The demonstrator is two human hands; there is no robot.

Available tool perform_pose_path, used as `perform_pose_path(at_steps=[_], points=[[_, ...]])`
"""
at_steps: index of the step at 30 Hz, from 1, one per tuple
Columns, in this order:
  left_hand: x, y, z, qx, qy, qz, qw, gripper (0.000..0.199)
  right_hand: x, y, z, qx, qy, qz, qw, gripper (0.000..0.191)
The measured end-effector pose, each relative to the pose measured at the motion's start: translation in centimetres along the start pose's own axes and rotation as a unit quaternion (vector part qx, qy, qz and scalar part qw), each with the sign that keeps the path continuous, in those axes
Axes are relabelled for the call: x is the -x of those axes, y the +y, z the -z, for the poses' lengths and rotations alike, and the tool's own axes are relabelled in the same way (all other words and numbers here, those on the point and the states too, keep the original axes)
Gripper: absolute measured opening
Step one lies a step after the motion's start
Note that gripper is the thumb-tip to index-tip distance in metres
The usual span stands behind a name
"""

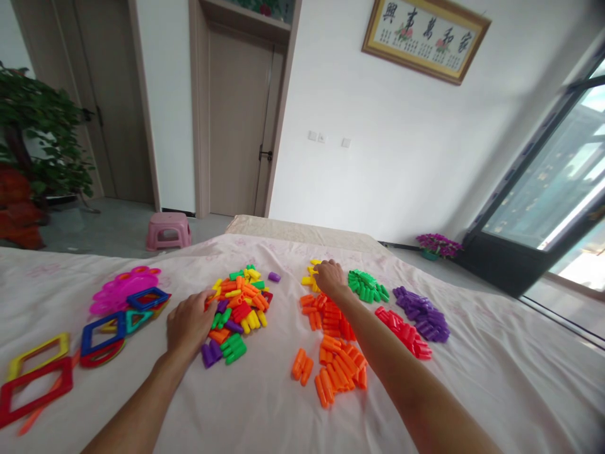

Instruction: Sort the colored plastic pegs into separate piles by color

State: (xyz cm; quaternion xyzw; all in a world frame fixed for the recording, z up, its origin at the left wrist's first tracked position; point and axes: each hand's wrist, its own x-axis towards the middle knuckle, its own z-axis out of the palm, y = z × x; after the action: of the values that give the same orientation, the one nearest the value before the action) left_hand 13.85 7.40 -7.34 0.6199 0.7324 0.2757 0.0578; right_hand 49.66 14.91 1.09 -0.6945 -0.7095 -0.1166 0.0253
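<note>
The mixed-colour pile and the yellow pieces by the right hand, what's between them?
One purple plastic cylinder lies between the mixed-colour pile and the yellow pieces, nearer the pile, on the pale cloth; the head view shows it.

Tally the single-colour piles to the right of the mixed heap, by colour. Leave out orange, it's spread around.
Yellow pile: 1, partly hidden by the right hand
Green pile: 1
Red pile: 1
Purple pile: 1
Total: 4 piles
</note>
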Motion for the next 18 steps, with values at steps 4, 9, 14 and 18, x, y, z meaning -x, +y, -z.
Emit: perform_pose_path(at_steps=[4,9,14,18], points=[[0.0,0.1,0.0,-0.002,-0.003,0.003,1.000,0.045,0.2,-1.7,0.0,-0.024,0.006,0.038,0.999,0.031],[0.0,0.1,0.1,-0.006,-0.007,0.001,1.000,0.046,0.1,-6.0,-0.8,-0.095,-0.016,0.128,0.987,0.039],[0.0,0.0,0.1,-0.015,-0.013,-0.004,1.000,0.049,-0.6,-9.9,-2.2,-0.111,-0.052,0.169,0.978,0.050],[-0.2,-0.2,0.0,-0.021,-0.017,-0.007,1.000,0.051,-0.9,-11.3,-2.9,-0.118,-0.064,0.170,0.976,0.040]])
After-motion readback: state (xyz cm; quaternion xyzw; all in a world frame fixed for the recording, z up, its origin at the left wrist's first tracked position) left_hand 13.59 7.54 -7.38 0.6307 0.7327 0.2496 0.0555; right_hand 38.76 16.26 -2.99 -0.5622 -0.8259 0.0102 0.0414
